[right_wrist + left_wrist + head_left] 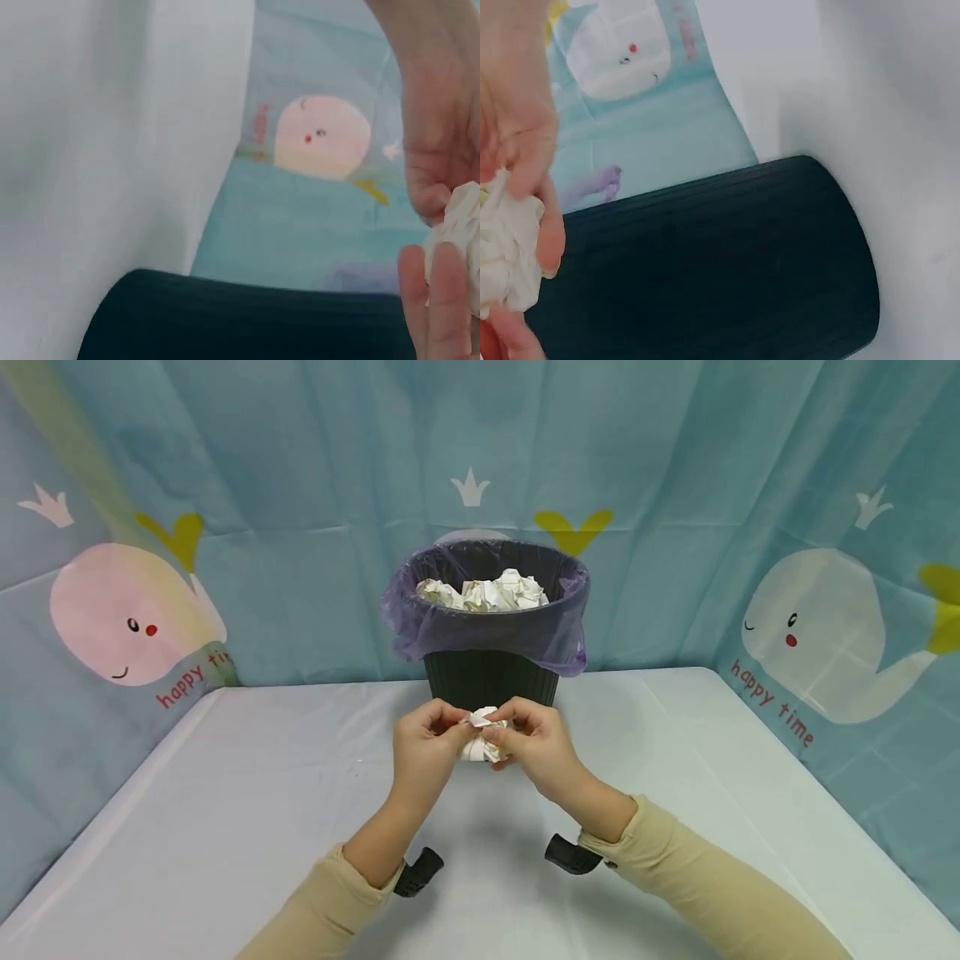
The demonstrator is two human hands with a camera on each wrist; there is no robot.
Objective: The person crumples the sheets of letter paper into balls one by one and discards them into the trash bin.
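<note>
A crumpled white paper ball (pixel 483 745) is held between both hands, in front of the bin's lower part in the head view. My left hand (pixel 426 745) pinches its left side between thumb and fingers. On the other side my right hand (pixel 542 747) grips it, thumb on the near face and fingers curled behind. The same crumpled paper (pixel 506 251) shows at the left edge of the left wrist view, and the paper (pixel 463 232) appears at the right edge of the right wrist view.
Behind the hands a black bin (pixel 487 677) stands on the white table (pixel 262 793), lined with a purple bag (pixel 558 627). Several crumpled papers (pixel 510 589) lie inside it. A blue curtain (pixel 315 593) with printed whales hangs around the table. Black wrist mounts (pixel 420 871) show under the sleeves.
</note>
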